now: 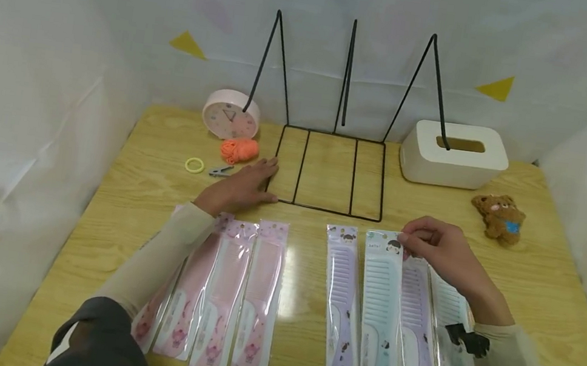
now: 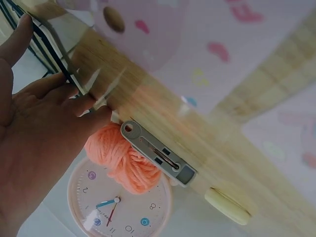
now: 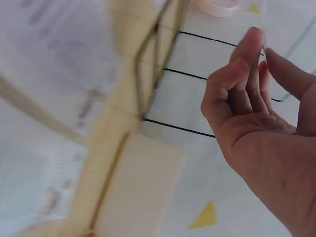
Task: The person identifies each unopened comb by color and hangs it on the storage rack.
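– Right grip?
– Pinching the mint comb packet by its top corner; long axis runs from my fingertips toward the near side.
– Beyond?
– Wire rack, ahead-left of that grip, apart from the packet. My left grip is nearer it: fingers extended, grasping nothing, touching its left side.

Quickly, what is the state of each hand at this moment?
Left hand: open, touching the left edge of the black wire rack.
Right hand: closed, pinching the top corner of a pale green packaged comb.
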`<state>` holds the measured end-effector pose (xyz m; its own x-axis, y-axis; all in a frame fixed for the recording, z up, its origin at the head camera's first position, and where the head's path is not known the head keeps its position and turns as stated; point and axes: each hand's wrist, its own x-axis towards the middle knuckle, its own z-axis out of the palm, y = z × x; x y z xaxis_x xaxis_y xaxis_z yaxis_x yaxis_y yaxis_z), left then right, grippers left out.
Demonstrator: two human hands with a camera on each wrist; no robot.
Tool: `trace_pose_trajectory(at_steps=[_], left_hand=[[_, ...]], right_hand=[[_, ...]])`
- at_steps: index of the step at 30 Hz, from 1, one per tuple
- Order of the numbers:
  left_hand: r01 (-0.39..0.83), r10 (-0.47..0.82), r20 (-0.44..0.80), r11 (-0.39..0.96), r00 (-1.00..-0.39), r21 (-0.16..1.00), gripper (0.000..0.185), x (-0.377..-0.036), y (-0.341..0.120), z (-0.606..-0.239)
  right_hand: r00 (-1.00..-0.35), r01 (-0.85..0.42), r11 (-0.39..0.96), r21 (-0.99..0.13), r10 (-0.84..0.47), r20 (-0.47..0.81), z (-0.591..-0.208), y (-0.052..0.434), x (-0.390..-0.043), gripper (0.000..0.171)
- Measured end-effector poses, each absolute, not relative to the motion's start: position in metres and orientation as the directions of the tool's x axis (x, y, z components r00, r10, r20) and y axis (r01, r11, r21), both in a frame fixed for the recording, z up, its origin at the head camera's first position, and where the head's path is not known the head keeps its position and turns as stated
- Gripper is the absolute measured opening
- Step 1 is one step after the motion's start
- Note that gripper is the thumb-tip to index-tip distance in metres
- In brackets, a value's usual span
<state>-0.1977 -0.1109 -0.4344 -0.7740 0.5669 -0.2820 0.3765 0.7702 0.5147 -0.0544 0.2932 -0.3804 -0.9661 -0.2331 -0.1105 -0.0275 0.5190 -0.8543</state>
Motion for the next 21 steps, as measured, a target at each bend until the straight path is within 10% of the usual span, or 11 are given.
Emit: trace_pose_trajectory(at_steps=[21], left_hand=[[0.363,0.557,-0.29,0.776,-0.778,0.516,0.082,-0.199,-0.116,-0.431]], right_hand=[[-0.893,-0.44,0.119,-0.89,0.043,0.447,-0.274,0.284,-0.085,0.01]])
